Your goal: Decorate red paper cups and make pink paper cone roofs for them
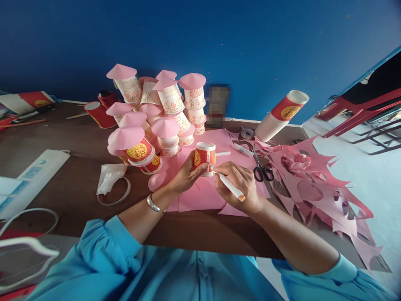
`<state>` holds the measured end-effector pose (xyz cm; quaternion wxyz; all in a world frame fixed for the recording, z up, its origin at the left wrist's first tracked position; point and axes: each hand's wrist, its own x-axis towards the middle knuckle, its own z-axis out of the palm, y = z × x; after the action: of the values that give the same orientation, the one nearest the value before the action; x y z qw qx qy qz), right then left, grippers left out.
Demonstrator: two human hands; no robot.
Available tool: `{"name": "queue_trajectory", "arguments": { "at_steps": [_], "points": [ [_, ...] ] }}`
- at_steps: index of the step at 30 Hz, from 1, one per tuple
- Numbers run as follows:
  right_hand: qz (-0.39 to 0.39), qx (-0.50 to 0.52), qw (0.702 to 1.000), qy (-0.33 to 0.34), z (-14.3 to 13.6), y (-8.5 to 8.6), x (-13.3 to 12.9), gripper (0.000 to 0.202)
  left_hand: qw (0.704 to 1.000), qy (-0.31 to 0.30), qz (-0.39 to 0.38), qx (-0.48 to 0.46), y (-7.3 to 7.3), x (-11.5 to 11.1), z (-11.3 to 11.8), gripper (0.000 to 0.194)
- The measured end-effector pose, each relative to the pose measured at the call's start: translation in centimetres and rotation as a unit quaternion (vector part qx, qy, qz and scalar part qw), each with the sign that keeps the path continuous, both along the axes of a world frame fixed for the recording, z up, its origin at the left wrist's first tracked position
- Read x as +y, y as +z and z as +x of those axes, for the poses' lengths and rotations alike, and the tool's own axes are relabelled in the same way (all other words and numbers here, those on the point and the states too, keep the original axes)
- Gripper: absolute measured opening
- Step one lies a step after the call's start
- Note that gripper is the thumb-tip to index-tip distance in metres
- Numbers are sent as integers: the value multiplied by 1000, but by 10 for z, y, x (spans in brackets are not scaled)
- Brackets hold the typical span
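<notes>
A red and white paper cup (205,155) with yellow print stands upside down or upright, I cannot tell which, over pink paper. My left hand (189,173) grips it from the left, thumb across its lower front. In my right hand (238,184) is a white marker (231,186) with an orange end; its tip meets the cup's lower right side. Pink paper sheets (200,196) lie beneath both hands. Left of the cup stand several decorated cups (167,98) with pink cone tops, some stacked.
Black-handled scissors (263,173), a tape roll (247,133) and a capped pen (242,150) lie to the right. Pink scraps (313,184) cover the table's right side. A leaning cup stack (278,117) stands behind. At left are a power strip (34,179) and a white strap (115,182).
</notes>
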<state>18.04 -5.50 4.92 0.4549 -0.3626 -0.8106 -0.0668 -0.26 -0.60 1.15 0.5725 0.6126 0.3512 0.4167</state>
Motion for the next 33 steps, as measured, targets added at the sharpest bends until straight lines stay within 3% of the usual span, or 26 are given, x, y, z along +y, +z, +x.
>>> {"name": "queue_trajectory", "arguments": {
  "at_steps": [6, 13, 18, 26, 33],
  "points": [
    [10, -6, 1000, -1, -2, 1, -1, 17, 1000, 4, 13, 17, -1, 1, -1, 50],
    [13, -5, 1000, -11, 0, 1, 1, 19, 994, -35, -85, -52, -4, 1, -5, 38],
    [17, -7, 1000, -11, 1, 2, 0, 20, 996, -12, -73, -38, -1, 1, -6, 35],
    [26, 0, 1000, -10, 0, 1, 0, 21, 995, -31, -75, -64, -9, 3, -4, 34],
    [28, 9, 1000, 6, 0, -1, -2, 25, 997, -21, -49, -50, -2, 2, -3, 44]
  ]
}}
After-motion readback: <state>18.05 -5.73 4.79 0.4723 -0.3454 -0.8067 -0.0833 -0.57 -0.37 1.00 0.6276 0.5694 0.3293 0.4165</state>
